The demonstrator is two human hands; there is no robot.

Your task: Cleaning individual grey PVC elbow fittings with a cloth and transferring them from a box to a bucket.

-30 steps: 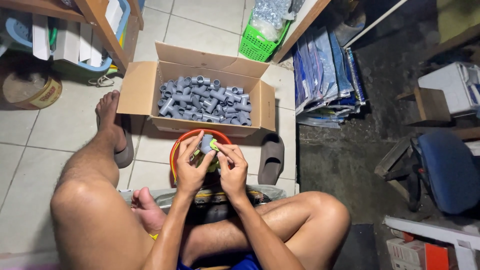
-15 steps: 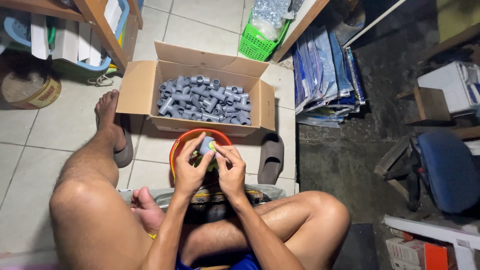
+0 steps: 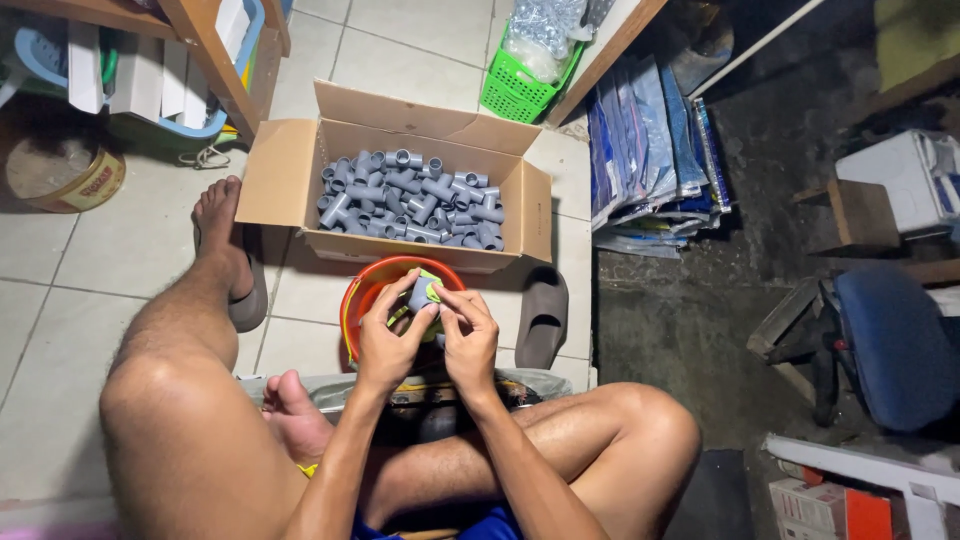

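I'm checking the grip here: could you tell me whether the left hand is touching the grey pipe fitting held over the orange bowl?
Touching. The head view shows the left hand with its fingertips wrapped against the grey pipe fitting, no gap visible.

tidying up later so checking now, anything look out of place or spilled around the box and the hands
Nothing spilled: the grey fittings all lie inside the box. The left hand and right hand hold one fitting over the orange bowl. Only oddity: a lone slipper lies beside the bowl.
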